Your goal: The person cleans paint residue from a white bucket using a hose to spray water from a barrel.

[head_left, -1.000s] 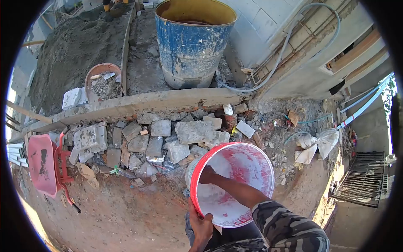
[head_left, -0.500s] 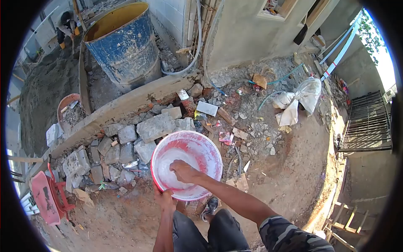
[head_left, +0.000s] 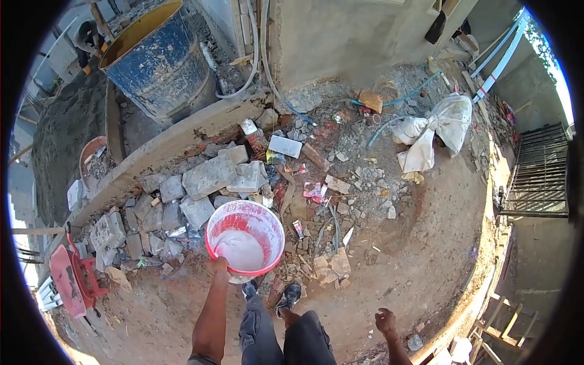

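Bare earth (head_left: 420, 274) and broken blocks (head_left: 210, 176) run beside a low wall (head_left: 164, 146), with a red-rimmed bucket (head_left: 243, 215) close by.
The left hand (head_left: 219, 266) pinches the bucket's near rim, in front of the person's legs (head_left: 261, 334); white material (head_left: 239, 249) lies inside. Well apart, the right hand (head_left: 385, 321) hangs loosely spread, partly curled.

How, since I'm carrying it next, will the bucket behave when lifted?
The bucket is probably stiff: it looks round though the left hand grips one side. It may tilt, only that side being held. Its white-smeared inner wall might be slippery.
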`<action>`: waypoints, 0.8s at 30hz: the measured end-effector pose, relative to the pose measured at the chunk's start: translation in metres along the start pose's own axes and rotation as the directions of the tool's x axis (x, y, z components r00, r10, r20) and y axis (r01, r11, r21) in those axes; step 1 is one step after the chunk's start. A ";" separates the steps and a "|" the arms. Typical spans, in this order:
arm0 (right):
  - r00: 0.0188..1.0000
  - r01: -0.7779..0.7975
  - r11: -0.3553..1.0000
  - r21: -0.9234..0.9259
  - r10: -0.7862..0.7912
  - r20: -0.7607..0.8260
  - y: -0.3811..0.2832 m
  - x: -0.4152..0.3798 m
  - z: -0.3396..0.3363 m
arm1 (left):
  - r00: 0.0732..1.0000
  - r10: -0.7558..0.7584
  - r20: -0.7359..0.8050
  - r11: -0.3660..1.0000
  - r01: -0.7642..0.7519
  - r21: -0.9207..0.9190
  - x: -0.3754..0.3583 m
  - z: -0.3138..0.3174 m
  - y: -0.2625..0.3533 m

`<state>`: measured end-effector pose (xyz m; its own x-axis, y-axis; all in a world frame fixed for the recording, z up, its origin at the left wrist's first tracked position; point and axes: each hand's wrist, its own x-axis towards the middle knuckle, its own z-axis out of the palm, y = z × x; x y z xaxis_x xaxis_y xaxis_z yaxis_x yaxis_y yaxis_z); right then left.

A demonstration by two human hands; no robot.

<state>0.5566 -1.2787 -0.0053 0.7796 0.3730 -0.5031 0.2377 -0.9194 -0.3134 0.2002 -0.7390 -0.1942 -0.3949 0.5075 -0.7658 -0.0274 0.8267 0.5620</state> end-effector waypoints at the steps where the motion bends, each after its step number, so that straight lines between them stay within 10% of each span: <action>1: 0.997 -0.080 0.997 0.010 0.080 0.020 0.007 -0.002 -0.005 | 0.998 0.053 -0.015 0.999 -0.053 0.013 0.029 -0.002 -0.014; 5: 0.999 -0.034 0.982 0.184 0.035 0.002 -0.006 0.060 0.007 | 0.997 0.066 -0.028 0.996 -0.064 0.063 0.003 0.010 -0.037; 9: 0.973 0.193 0.917 0.349 -0.225 0.054 -0.142 0.153 0.018 | 0.995 -0.016 0.094 0.998 0.011 0.059 -0.145 0.032 0.042; 14: 0.865 0.294 0.820 0.492 -0.447 0.228 -0.288 0.265 0.083 | 0.931 -0.053 0.362 0.981 0.116 -0.153 -0.145 0.043 0.048; 17: 0.793 0.159 0.932 0.326 -0.317 0.520 -0.327 0.288 0.150 | 0.957 -0.025 0.287 0.982 0.078 -0.173 -0.145 0.051 0.039; 24: 0.820 0.020 0.999 0.047 -0.044 0.570 -0.369 0.312 0.172 | 0.985 0.175 0.004 0.976 -0.173 -0.136 -0.177 0.157 0.042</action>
<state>0.6122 -0.8018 -0.1849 0.2990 0.4173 -0.8582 0.2262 -0.9047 -0.3611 0.4134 -0.7563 -0.0840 -0.3896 0.6454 -0.6570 -0.0829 0.6859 0.7229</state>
